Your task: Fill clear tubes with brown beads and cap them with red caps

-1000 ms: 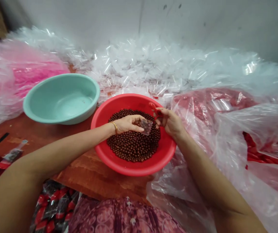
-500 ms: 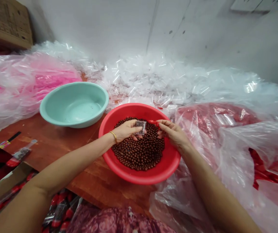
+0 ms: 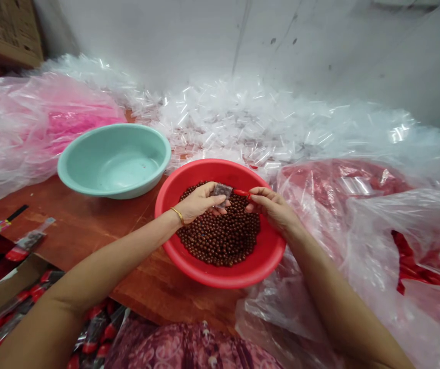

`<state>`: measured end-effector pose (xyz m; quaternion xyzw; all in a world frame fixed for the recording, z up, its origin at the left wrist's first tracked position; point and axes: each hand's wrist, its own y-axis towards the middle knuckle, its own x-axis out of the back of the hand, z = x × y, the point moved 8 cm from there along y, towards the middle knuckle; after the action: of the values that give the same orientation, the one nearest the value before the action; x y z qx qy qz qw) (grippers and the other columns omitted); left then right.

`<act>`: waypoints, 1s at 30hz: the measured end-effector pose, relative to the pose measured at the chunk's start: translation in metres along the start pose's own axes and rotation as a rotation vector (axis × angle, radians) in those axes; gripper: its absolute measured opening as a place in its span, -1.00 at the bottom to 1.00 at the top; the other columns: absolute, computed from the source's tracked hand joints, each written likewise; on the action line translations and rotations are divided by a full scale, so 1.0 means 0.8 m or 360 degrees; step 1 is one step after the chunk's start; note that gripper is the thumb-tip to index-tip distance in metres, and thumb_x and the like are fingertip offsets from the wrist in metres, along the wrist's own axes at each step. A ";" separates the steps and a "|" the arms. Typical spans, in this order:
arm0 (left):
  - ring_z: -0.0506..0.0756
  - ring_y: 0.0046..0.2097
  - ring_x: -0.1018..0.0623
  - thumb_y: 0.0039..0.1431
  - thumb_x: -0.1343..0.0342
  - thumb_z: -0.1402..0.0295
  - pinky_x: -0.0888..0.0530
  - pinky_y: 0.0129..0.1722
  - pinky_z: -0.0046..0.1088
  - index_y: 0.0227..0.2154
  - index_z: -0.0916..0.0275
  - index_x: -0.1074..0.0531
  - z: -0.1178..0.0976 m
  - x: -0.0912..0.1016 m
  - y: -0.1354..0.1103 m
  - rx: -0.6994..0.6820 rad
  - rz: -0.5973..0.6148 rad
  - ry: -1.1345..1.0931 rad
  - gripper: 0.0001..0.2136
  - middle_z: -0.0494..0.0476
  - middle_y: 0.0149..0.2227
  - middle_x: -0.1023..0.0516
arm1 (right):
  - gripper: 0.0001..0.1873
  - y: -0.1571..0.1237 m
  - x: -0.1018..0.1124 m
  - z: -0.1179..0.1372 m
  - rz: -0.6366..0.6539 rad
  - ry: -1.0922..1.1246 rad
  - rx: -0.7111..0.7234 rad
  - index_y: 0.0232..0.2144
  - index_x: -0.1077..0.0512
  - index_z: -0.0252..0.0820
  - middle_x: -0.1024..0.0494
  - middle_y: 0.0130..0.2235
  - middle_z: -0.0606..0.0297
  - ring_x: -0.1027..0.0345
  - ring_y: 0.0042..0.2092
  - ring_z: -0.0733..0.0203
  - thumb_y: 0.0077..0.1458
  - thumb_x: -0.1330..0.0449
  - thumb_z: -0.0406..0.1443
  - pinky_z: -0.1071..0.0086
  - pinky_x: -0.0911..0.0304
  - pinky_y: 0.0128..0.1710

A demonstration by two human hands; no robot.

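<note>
My left hand (image 3: 201, 201) is closed on a small clear plastic tube (image 3: 222, 191) with dark balls inside, held over the red basin (image 3: 189, 269). Facing it, my right hand (image 3: 270, 205) pinches a small red plastic cap (image 3: 242, 192) near the tube's end. Whether cap and tube touch is hard to make out. Below both hands, many glossy brown balls (image 3: 220, 238) fill the bottom of the basin.
A pale green basin (image 3: 114, 177) stands behind to the left. Clear plastic tubes (image 3: 235, 123) are heaped along the wall. Plastic bags (image 3: 389, 220) lie at right, pink ones (image 3: 81, 118) at left. Filled red-capped tubes (image 3: 93, 328) lie in a box at lower left.
The tube in my left hand has tilted and risen slightly. My right hand keeps its pinch on the red cap, and the camera view has shifted a little.
</note>
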<state>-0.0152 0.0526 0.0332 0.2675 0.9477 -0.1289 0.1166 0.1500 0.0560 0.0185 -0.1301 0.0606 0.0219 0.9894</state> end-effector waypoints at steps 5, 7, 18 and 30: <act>-0.06 -0.42 -0.52 0.03 -0.20 0.36 -0.43 -0.44 -0.57 -0.28 0.31 -0.27 -0.002 0.002 0.001 -0.0059 -0.0028 -0.0024 -0.75 0.08 -0.33 -0.51 | -0.79 0.003 0.005 -0.003 0.0020 0.0197 -0.0075 -0.35 -0.41 -0.16 -0.46 -0.48 0.46 -0.35 -0.54 0.42 -0.15 -0.26 -0.30 0.45 -0.41 -0.48; -0.06 -0.43 -0.53 0.05 -0.18 0.38 -0.44 -0.45 -0.56 -0.29 0.31 -0.27 0.003 0.002 0.001 0.0026 -0.0020 -0.0035 -0.78 0.09 -0.33 -0.51 | -0.83 0.003 0.006 -0.003 0.0000 0.0225 -0.0080 -0.37 -0.40 -0.16 -0.45 -0.47 0.47 -0.34 -0.56 0.42 -0.12 -0.23 -0.32 0.44 -0.42 -0.52; -0.09 -0.52 -0.49 0.09 -0.11 0.41 -0.39 -0.56 -0.60 -0.28 0.31 -0.26 0.004 -0.002 -0.004 0.0162 0.0006 0.0063 -0.83 0.09 -0.35 -0.52 | -0.74 0.000 0.005 -0.001 0.0009 0.0145 -0.0004 -0.42 -0.41 -0.15 -0.56 -0.39 0.42 -0.43 -0.38 0.45 -0.24 -0.36 -0.29 0.62 -0.31 -0.37; -0.12 -0.52 -0.49 0.16 -0.04 0.46 -0.40 -0.53 -0.63 -0.29 0.32 -0.28 0.004 0.002 -0.006 0.0264 -0.0159 0.0031 -0.93 0.08 -0.33 -0.51 | -0.70 -0.005 0.001 -0.004 -0.0012 0.0073 -0.0141 -0.34 -0.43 -0.18 -0.49 -0.48 0.45 -0.29 -0.58 0.46 -0.26 -0.25 -0.34 0.54 -0.29 -0.54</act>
<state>-0.0189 0.0482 0.0305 0.2300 0.9470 -0.2101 0.0783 0.1504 0.0516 0.0163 -0.1746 0.0818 0.0179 0.9811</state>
